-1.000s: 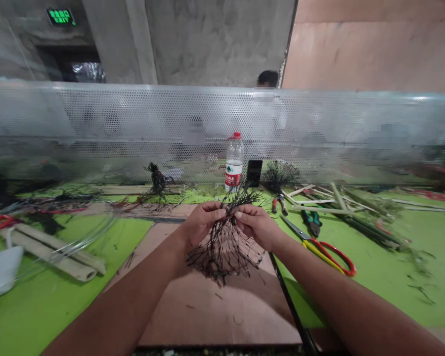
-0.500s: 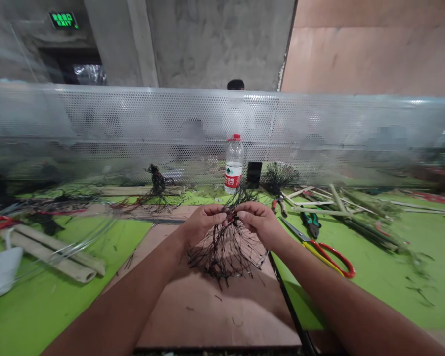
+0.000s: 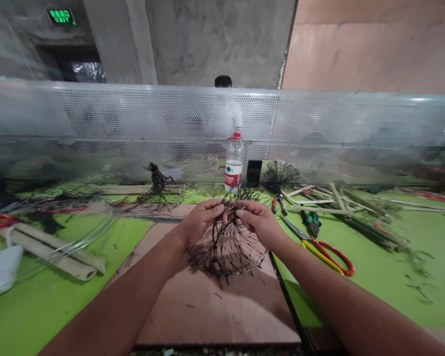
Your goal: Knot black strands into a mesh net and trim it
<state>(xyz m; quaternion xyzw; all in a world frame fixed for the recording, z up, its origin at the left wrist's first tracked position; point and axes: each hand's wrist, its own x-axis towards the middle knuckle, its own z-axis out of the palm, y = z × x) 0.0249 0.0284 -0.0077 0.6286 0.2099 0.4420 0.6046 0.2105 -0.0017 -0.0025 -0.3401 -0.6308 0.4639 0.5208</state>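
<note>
In the head view a bundle of dark branching wires [image 3: 222, 252] fans out over a brown board [image 3: 193, 316]. My left hand [image 3: 203, 217] pinches the gathered upper part of the bundle from the left. From the right, my right hand [image 3: 257, 220] grips the same part, thumb and fingers pressed together. The two hands' fingertips are close together, and the exact strands between them are too fine to make out. Thin wire ends stick up beyond the fingers, in front of the bottle. The spread lower ends hang just above or rest on the board; I cannot tell which.
Scissors [image 3: 321, 252] and pliers [image 3: 311, 223] lie on the green table at right, near cut stems [image 3: 333, 202]. A water bottle [image 3: 234, 163] and a black phone [image 3: 254, 173] stand behind. Bamboo pieces [image 3: 55, 252] lie at left. A perforated screen [image 3: 163, 123] crosses the back, a person behind it.
My hands stay on the wire bundle, with only slight shifts of the fingers. Behind the screen, the person's head has moved a little to the left.
</note>
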